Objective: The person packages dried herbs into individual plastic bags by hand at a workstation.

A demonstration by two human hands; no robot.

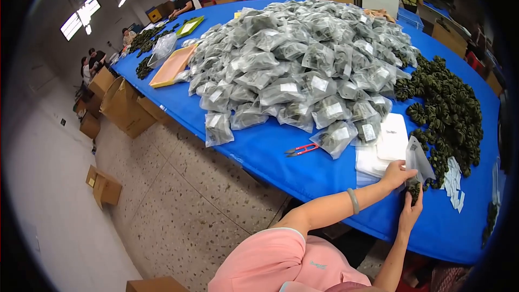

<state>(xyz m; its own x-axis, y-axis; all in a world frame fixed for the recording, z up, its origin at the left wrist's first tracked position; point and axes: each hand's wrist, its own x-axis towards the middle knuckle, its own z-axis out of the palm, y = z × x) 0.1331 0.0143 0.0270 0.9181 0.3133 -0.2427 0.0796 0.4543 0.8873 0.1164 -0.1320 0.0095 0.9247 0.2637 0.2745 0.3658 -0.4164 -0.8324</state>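
Note:
At the table's front edge, my left hand (pixel 397 174) pinches the near end of a clear plastic bag (pixel 420 158). Just beside it, my right hand (pixel 412 208) has its fingers around a dark green scrunched fabric piece (pixel 414 190) at the bag's mouth. How far the piece is inside the bag cannot be made out. Left of my hands lie flat white bags (pixel 370 161) and a white stack (pixel 392 132). A loose heap of dark green pieces (pixel 448 103) spreads behind and to the right. White slips (pixel 453 181) lie right of my hands.
A large pile of filled bags (pixel 303 59) covers the middle of the blue table (pixel 259 154). Red-handled snips (pixel 301 150) lie at its front. An orange tray (pixel 173 66) and a green tray (pixel 190 26) stand far left. Cardboard boxes (pixel 125 107) are on the floor; several people work farther back.

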